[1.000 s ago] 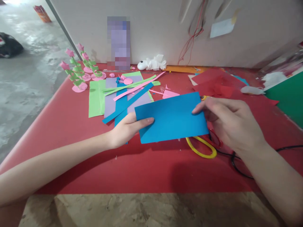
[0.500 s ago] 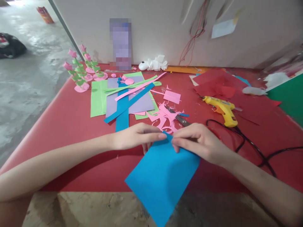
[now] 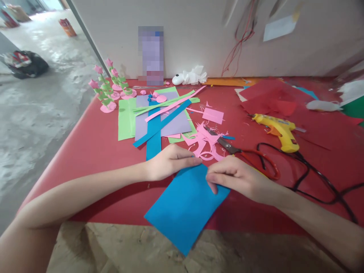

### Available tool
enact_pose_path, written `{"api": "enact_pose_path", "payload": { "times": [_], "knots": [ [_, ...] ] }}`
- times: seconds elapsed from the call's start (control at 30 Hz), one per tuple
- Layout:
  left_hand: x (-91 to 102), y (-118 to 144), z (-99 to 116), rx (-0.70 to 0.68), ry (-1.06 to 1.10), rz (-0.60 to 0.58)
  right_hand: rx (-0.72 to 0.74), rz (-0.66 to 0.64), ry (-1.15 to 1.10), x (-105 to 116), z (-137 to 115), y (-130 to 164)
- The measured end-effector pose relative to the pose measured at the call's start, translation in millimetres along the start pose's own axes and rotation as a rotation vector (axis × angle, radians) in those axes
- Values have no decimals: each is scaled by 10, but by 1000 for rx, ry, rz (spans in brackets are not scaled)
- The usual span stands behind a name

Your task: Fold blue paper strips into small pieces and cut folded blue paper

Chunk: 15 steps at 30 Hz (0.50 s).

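Observation:
A blue sheet of paper (image 3: 187, 208) hangs tilted over the table's front edge, its lower corner beyond the red table top. At its upper left edge my left hand (image 3: 173, 161) grips it, thumb on top and the other fingers partly hidden beneath. My right hand (image 3: 236, 176) pinches the sheet's upper right edge between thumb and fingers. Just past the hands lie pink paper scraps (image 3: 203, 140) and a pair of scissors (image 3: 227, 146) with red handles, partly hidden by my right hand.
Stacked green and purple sheets (image 3: 178, 127) with paper strips lie behind my left hand. Pink paper flowers (image 3: 108, 83) stand at the back left. A yellow glue gun (image 3: 280, 132) and its black cable (image 3: 315, 172) lie to the right, near red paper (image 3: 264, 94).
The blue sheet has turned a little and its lower corner has risen. Both hands still hold its upper edges. The whole view has shifted, so the table things appear farther right.

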<state>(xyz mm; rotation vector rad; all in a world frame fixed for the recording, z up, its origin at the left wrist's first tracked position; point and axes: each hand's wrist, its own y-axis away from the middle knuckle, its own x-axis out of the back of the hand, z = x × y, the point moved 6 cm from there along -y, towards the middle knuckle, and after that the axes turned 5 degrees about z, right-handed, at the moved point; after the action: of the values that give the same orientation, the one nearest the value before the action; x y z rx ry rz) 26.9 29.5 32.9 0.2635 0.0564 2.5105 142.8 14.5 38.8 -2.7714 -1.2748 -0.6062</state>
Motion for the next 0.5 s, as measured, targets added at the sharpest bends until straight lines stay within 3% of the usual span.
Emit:
{"api": "enact_pose_path", "payload": {
  "times": [0.17, 0.3, 0.5],
  "knots": [
    [67, -39, -50, 33, 95, 56, 37, 60, -47, 49, -17, -34],
    [138, -67, -56, 44, 161, 72, 34, 18, -97, 109, -31, -63],
    [131, -74, -80, 65, 219, 30, -129, 6, -206, 137, 46, -45]
  ]
}}
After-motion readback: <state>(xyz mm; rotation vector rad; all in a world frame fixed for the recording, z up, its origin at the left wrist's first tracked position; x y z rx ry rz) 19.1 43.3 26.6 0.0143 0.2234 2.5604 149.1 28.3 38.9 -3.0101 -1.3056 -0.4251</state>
